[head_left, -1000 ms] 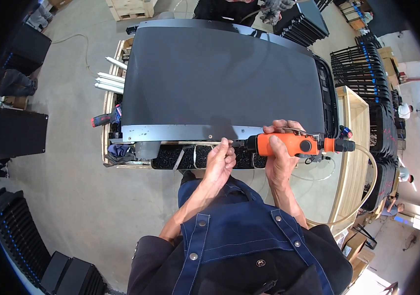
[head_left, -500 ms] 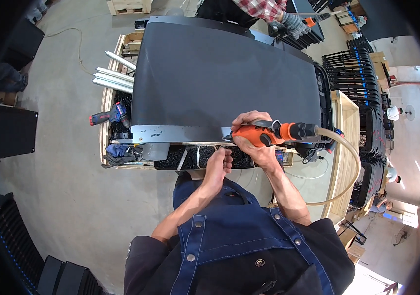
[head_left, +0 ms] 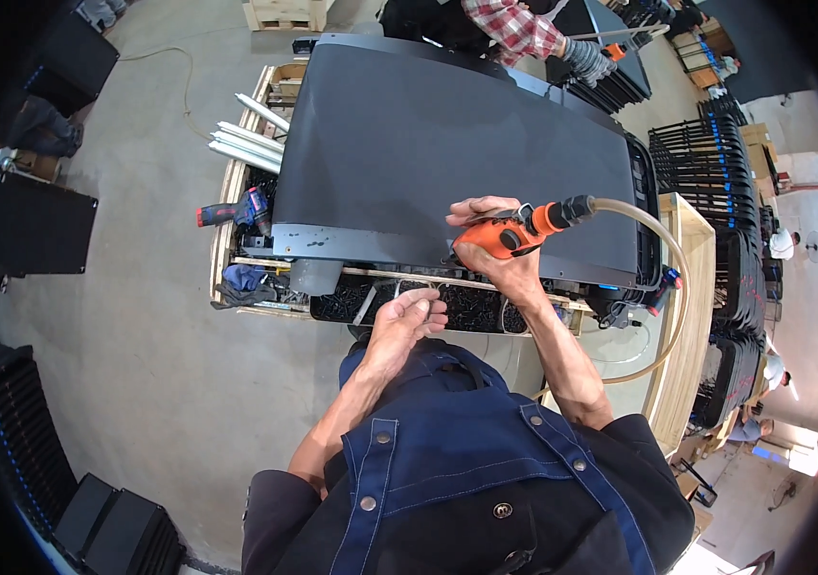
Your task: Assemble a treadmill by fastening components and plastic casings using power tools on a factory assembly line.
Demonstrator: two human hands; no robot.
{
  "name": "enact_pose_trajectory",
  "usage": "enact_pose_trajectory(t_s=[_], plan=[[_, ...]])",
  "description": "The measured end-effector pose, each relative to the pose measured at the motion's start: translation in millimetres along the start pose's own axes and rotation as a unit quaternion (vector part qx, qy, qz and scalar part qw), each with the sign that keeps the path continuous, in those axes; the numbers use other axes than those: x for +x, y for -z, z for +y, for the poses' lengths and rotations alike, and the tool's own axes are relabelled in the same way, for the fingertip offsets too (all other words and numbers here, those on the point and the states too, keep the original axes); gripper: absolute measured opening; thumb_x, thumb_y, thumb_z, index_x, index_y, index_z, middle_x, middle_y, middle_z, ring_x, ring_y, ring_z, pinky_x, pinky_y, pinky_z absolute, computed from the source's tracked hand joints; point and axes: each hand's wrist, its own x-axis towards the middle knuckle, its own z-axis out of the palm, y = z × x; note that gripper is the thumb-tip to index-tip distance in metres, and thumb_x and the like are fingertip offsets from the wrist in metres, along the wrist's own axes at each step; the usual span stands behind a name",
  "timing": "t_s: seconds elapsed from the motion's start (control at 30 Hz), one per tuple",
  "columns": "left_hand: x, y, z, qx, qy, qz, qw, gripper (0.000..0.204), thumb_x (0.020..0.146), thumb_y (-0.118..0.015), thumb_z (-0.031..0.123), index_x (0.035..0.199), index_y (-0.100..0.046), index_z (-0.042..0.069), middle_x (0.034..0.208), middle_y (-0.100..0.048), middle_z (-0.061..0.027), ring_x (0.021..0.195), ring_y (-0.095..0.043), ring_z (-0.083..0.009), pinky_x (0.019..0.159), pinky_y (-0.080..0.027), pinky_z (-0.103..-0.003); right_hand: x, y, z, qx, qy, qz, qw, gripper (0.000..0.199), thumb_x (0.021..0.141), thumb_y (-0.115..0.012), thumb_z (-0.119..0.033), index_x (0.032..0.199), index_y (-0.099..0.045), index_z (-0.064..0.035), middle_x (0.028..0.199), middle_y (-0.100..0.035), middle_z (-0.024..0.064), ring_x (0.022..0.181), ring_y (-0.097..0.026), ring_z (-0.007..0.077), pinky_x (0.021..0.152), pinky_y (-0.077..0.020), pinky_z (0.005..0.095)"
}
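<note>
My right hand [head_left: 507, 272] is wrapped around an orange air screwdriver [head_left: 499, 237], whose hose leaves its back end. The tool's tip is at the near metal edge strip [head_left: 332, 240] of a large dark panel [head_left: 466, 144]; whether it touches a screw there is hidden. Just in front of that edge, my left hand [head_left: 403, 328] is closed, with thumb and fingertips together. Anything in its pinch is too small to make out. Behind it, below the panel's edge, lies a long tray of small black screws [head_left: 471, 309].
A red-and-black cordless driver [head_left: 237, 211] and white tubes [head_left: 248, 146] lie on the wooden crate's left side. The pale hose [head_left: 685, 287] loops down past a wooden crate [head_left: 696, 259] at right. Across the panel, a co-worker's gloved hand [head_left: 586, 59] is near another orange tool.
The whole view has shifted a little. My left hand has drawn slightly left and its fingers have curled in. The screwdriver's back end has tipped farther away from me.
</note>
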Motion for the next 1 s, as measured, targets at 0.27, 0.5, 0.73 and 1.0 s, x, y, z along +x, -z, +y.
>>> enact_pose_trajectory(t_s=[0.27,0.5,0.73,1.0], plan=[[-9.2,-6.0,-16.3,-0.054,-0.05,0.075,0.994,0.034,0.103,-0.061,0.014,0.13,-0.057,-0.006,0.112,-0.064,-0.0128,0.104,-0.07,-0.0251,0.089,-0.06,-0.031,5.2,3.2,-9.9,-0.012,0.006,-0.072,0.997,0.042,0.077,-0.076,0.004,0.116,-0.062,-0.0024,0.118,-0.069,0.0155,0.106,-0.07,0.0227,0.09,-0.0575,0.0368],[-12.5,-2.4,-22.7,-0.119,-0.127,0.111,0.978,0.02,0.1,-0.067,0.015,0.116,-0.063,0.004,0.098,-0.069,-0.0085,0.086,-0.071,-0.0198,0.074,-0.061,-0.028,-6.3,27.8,-24.6,0.249,0.007,-0.021,0.968,0.051,0.079,-0.072,0.003,0.125,-0.052,-0.0044,0.116,-0.066,0.0163,0.104,-0.07,0.0284,0.093,-0.0581,0.0436],[-15.9,-7.4,-23.7,-0.258,-0.119,0.062,0.957,0.023,0.093,-0.075,0.019,0.109,-0.066,0.006,0.094,-0.067,-0.0066,0.078,-0.056,-0.0127,0.066,-0.047,-0.024,-16.4,23.2,-20.0,0.352,-0.039,0.0,0.935,0.051,0.081,-0.073,-0.002,0.126,-0.051,-0.0074,0.114,-0.065,0.0141,0.101,-0.07,0.0276,0.092,-0.0567,0.0464],[-21.6,11.6,-2.5,-0.221,-0.15,0.063,0.962,0.025,0.092,-0.076,0.018,0.11,-0.068,0.003,0.09,-0.067,-0.0062,0.079,-0.06,-0.0126,0.067,-0.05,-0.024,-16.3,-3.1,-11.4,0.371,-0.07,0.06,0.924,0.05,0.082,-0.071,-0.003,0.128,-0.051,-0.0065,0.115,-0.065,0.0139,0.1,-0.07,0.0276,0.092,-0.0571,0.0466]])
